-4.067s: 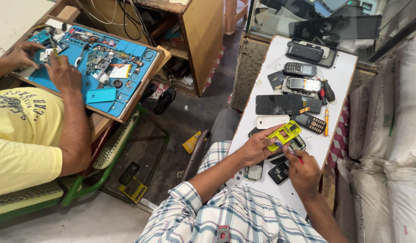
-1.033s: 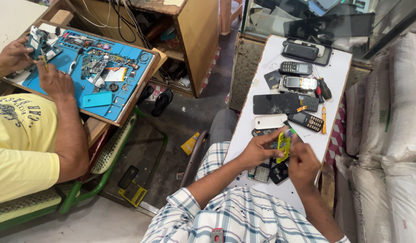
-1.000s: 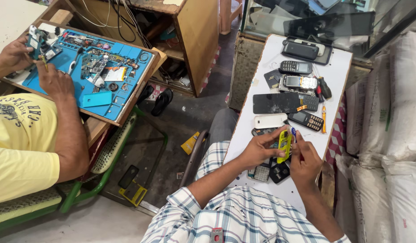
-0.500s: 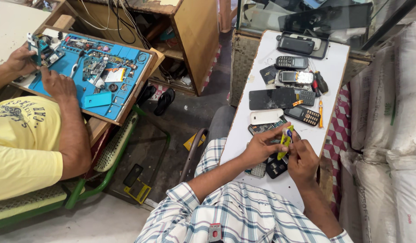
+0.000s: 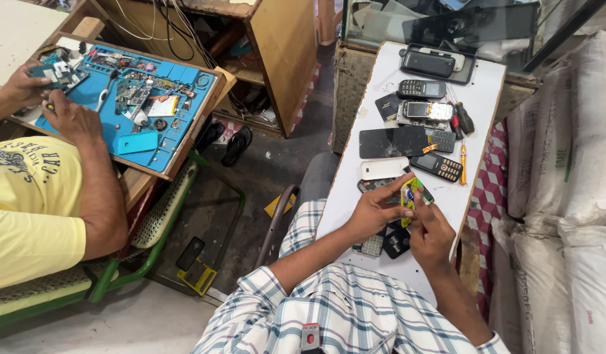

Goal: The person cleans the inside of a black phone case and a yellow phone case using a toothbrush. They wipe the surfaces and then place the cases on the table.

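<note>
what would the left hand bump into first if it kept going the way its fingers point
Probably the yellow-green phone part that the left hand already grips; past it, likely the small keypad phone on the white table. Depth is unclear.

Floor (image 5: 264, 177): dark, worn concrete, a pair of sandals (image 5: 227, 139) lying on it. Wooden cabinet (image 5: 286, 59) stands by a glass showcase (image 5: 447, 19). Green metal bench frame (image 5: 152, 255) lower left. White sacks (image 5: 571, 164) stacked along right side. Daylight, even
</note>
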